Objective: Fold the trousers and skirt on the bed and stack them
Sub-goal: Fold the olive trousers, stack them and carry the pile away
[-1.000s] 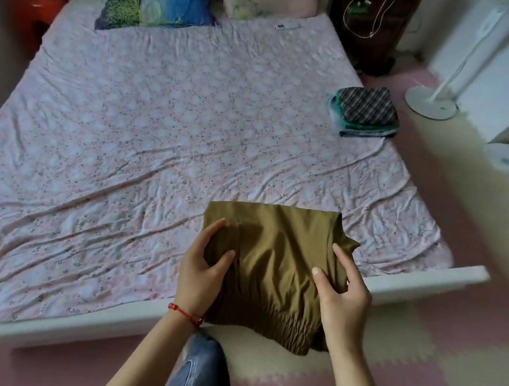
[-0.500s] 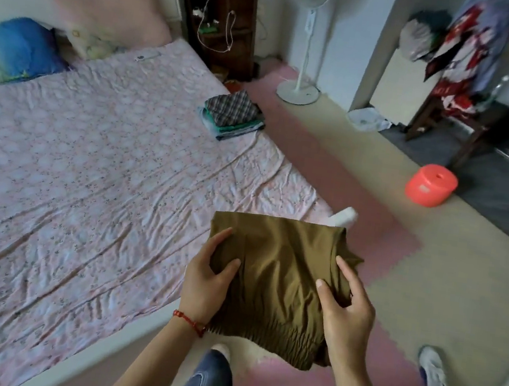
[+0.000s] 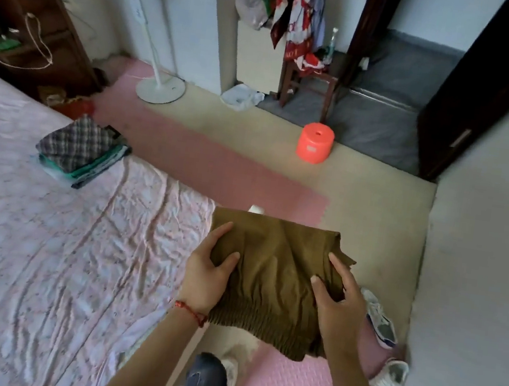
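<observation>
A folded olive-brown garment (image 3: 274,276) with an elastic waistband hangs in the air over the bed's corner, held from both sides. My left hand (image 3: 208,276) grips its left edge, thumb on top. My right hand (image 3: 337,301) grips its right edge the same way. On the pink floral bed (image 3: 45,246), near its right edge, lies a stack of folded clothes (image 3: 82,150) with a plaid piece on top.
To the right of the bed is pink and beige floor matting with an orange stool (image 3: 315,142), a standing fan (image 3: 160,83), a wooden chair (image 3: 309,83) draped with clothes and shoes (image 3: 381,323). A dark cabinet (image 3: 31,34) stands at the bed's head. A grey wall (image 3: 477,287) is close on the right.
The view has swung to the right, from the bed towards the floor and doorway. Both hands keep the same grip on the olive garment, which moved right with me.
</observation>
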A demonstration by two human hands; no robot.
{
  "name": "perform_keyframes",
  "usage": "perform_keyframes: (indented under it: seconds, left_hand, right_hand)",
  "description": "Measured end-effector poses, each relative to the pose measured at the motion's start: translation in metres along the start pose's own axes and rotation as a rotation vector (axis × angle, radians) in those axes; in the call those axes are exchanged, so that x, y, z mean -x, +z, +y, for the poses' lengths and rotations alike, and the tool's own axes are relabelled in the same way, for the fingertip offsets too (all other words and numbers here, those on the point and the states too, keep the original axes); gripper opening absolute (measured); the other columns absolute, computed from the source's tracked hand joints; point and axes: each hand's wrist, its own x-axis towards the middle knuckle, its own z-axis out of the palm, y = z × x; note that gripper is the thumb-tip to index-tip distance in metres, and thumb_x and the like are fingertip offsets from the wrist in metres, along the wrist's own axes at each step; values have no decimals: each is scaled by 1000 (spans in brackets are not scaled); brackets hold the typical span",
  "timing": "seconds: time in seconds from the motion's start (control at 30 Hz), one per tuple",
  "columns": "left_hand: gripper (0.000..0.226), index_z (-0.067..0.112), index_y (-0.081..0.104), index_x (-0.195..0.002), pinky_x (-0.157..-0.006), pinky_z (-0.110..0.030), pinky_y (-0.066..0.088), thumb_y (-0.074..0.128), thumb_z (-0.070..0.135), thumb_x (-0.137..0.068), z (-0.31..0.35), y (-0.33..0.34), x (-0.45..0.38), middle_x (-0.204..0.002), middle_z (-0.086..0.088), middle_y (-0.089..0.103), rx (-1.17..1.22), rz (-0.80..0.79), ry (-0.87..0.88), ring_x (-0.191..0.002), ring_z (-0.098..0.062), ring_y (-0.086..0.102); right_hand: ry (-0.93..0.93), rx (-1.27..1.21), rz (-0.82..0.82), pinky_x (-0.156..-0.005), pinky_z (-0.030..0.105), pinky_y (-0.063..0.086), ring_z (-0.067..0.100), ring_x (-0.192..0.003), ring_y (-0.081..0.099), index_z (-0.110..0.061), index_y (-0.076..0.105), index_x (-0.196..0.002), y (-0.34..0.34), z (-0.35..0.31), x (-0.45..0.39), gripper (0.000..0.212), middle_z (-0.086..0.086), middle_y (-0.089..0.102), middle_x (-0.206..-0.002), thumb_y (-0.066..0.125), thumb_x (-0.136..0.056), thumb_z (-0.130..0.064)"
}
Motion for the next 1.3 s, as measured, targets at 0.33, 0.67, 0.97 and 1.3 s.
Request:
perform_keyframes:
  seconds: [0.33,0.67,0.97,1.3]
  left_hand:
    - [49,22,52,-125,-77,4,37,62,1,-81,14,71,-118,-107,20,50,-32,-139,-4,-99,0,49]
    - [49,16,52,-126,-76,6,36,64,1,-81,33,172,-244,-116,14,51,-72,-59,6,-102,-2,50]
    - [49,19,50,-127,-82,-5,41,63,5,-82,52,223,-346,-115,15,50,-81,58,-56,-107,-7,51]
    - [49,16,51,-127,-81,-2,37,64,4,-81,42,228,-506,-120,5,52,-60,147,-82,-108,-8,51]
  right_hand:
    - [53,80,164,-83,10,34,5,-104,47,-27,54,-124,-2,1,-111,43,-18,49,-116,65,-84,-17]
    - [30,21,84,-69,-6,35,-19,-86,49,-29,56,-119,-17,1,-288,42,-32,49,-104,66,-82,-10]
    - [28,-46,-75,-80,4,41,-15,-96,51,-35,56,-115,-7,-20,-428,44,-30,52,-107,67,-82,-8]
    - [-19,-27,-142,-84,11,45,-11,-98,53,-30,59,-116,80,-50,-576,43,-28,55,-105,67,-81,-6]
